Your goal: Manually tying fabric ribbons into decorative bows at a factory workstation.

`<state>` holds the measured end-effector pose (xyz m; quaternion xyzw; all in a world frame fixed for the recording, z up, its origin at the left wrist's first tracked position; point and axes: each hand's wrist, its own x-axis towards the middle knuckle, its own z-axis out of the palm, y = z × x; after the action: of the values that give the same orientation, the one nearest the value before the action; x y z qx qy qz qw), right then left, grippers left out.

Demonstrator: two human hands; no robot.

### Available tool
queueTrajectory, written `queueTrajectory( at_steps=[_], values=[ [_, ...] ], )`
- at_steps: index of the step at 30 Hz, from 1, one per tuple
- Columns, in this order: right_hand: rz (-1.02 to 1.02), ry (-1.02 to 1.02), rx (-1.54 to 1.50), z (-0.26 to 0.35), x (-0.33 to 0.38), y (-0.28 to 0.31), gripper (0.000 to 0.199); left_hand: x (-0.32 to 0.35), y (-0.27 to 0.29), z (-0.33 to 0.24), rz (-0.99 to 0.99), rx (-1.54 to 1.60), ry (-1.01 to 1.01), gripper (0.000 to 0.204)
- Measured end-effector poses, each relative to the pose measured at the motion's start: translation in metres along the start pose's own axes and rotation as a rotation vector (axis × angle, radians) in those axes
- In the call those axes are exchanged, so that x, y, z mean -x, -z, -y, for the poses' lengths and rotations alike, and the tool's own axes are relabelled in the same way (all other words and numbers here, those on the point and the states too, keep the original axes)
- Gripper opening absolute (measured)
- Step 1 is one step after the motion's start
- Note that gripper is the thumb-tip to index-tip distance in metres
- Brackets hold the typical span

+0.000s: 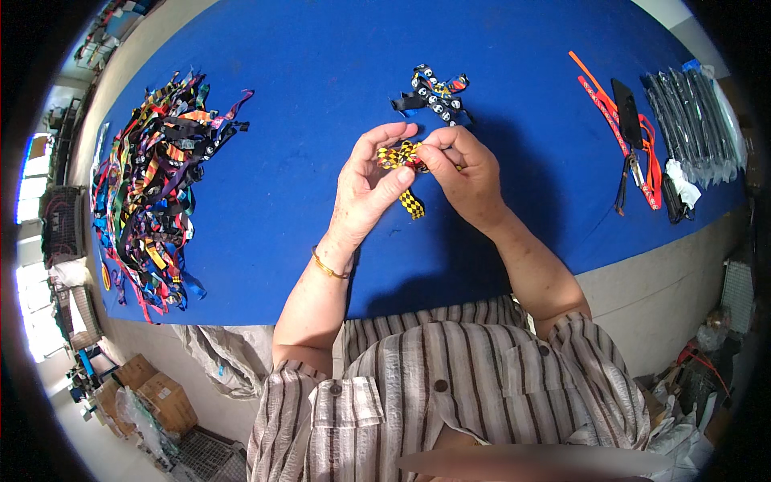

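checkered ribbon mostly hidden by fingers

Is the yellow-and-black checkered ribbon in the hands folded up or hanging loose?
Mostly folded: the checkered ribbon is bunched between the left hand and right hand, with one short end dangling below.

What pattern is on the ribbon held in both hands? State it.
Yellow-and-black checks on the ribbon, with a red bit near the fingertips; head view.

Daylight pours in from blown-out white windows at the far left, leaving the blue cloth-covered table bright and evenly saturated. Both hands cast a soft dark shadow onto the cloth, falling right and toward the person's body. The fisheye lens bends the table's edges hard and closes the corners into black, and a smeared blur sits at the bottom centre.
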<state>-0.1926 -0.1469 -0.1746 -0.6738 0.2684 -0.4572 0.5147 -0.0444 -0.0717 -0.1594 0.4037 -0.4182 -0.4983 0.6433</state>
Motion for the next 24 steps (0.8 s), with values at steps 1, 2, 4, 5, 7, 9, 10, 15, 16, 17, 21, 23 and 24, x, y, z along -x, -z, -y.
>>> queueTrajectory(
  at_steps=[1,2,4,5,7,9,10,15,16,17,21,23,24],
  values=[
    [-0.001,-0.002,-0.001,-0.001,0.001,-0.001,0.006,0.001,0.000,0.001,0.001,0.000,0.002,0.053],
    [0.011,-0.024,-0.042,-0.002,0.001,-0.002,0.006,0.001,0.001,0.004,-0.004,-0.032,0.019,0.047],
    [0.020,-0.048,-0.082,-0.004,0.002,-0.002,0.006,0.001,0.000,0.007,-0.025,-0.032,0.048,0.033],
    [0.037,-0.068,-0.109,-0.005,0.003,-0.001,0.006,0.002,0.001,0.007,-0.023,-0.031,0.050,0.033],
    [0.055,-0.089,-0.139,-0.003,0.003,0.000,0.006,0.002,0.004,0.005,-0.044,-0.033,0.106,0.029],
    [0.092,-0.074,-0.048,0.000,0.001,0.001,0.006,0.002,0.005,0.005,-0.061,-0.027,0.113,0.023],
    [0.091,-0.075,-0.048,0.000,0.001,0.002,0.006,0.003,0.007,0.006,-0.062,-0.077,0.133,0.022],
    [0.068,-0.130,-0.094,0.007,-0.001,0.007,0.008,0.003,0.008,0.007,-0.058,-0.048,0.195,0.020],
    [0.070,-0.130,-0.094,0.008,-0.002,0.008,0.008,0.003,0.009,0.009,-0.054,-0.005,0.200,0.020],
    [0.096,-0.178,-0.153,0.008,-0.003,0.009,0.007,0.003,0.011,0.010,-0.050,0.037,0.205,0.020],
    [0.189,-0.276,-0.239,0.008,-0.010,0.015,0.006,0.001,0.006,0.004,-0.107,0.174,0.198,0.018],
    [0.226,-0.257,-0.218,0.005,-0.009,0.017,0.007,0.001,0.008,0.003,-0.121,0.223,0.195,0.018],
    [0.264,-0.238,-0.198,0.004,-0.008,0.017,0.008,0.000,0.011,0.004,-0.085,0.245,0.207,0.021]
  ],
)
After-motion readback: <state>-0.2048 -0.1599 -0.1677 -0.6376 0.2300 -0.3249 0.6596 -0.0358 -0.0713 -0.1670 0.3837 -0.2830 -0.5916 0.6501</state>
